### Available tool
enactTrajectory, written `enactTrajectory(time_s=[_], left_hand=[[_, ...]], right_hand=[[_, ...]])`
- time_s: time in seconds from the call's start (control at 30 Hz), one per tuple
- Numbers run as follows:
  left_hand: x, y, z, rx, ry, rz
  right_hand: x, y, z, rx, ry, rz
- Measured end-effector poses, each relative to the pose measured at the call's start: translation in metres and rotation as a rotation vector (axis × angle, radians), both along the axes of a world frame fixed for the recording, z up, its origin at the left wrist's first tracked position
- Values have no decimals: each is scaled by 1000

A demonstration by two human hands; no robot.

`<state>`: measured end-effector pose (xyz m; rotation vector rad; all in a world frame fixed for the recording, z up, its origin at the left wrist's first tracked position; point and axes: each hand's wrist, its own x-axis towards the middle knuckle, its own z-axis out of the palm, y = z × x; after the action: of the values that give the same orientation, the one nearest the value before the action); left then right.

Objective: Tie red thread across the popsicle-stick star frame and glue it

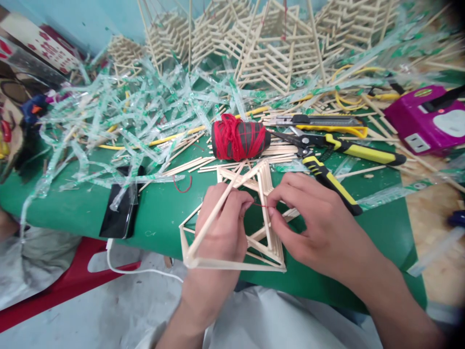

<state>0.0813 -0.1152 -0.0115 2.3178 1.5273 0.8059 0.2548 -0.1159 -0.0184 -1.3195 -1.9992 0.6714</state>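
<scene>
A frame of thin wooden sticks (pixel 232 265) stands at the table's near edge, built from stacked, crossing triangles. My left hand (pixel 223 223) reaches inside the frame, its thumb and index finger pinched together. A short red string (pixel 259 205) stretches from those fingertips to my right hand (pixel 308 213), which pinches its other end at the frame's right side. Just beyond the frame lies a dark spool wound with red yarn (pixel 238 138). To its right are black-and-yellow pliers (pixel 327 155) with handles spread, and a yellow utility knife (pixel 323 123).
Crumpled clear-and-green plastic strips (pixel 145 106) cover the left and back of the green table (pixel 160 213). Finished-looking stick lattices (pixel 269 58) stand along the back. A phone (pixel 123 203) lies at the left edge, a purple power box (pixel 426 118) at right. Another person's lap (pixel 32 261) shows left.
</scene>
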Motion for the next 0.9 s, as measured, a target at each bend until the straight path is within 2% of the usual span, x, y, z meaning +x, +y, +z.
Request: enactTrajectory(time_s=[0.1, 0.23, 0.47, 0.73, 0.9], left_hand=[[2, 3, -4, 76, 50, 22], [2, 4, -6, 84, 121, 55], [3, 0, -5, 1, 56, 80], [4, 4, -6, 1, 27, 93], [-1, 5, -3, 17, 73, 14]], right_hand=[[-2, 0, 0, 27, -31, -13], [-3, 0, -1, 13, -51, -1], [-4, 0, 0, 0, -103, 6], [-6, -1, 0, -20, -103, -9], [-5, -3, -1, 9, -80, -46]])
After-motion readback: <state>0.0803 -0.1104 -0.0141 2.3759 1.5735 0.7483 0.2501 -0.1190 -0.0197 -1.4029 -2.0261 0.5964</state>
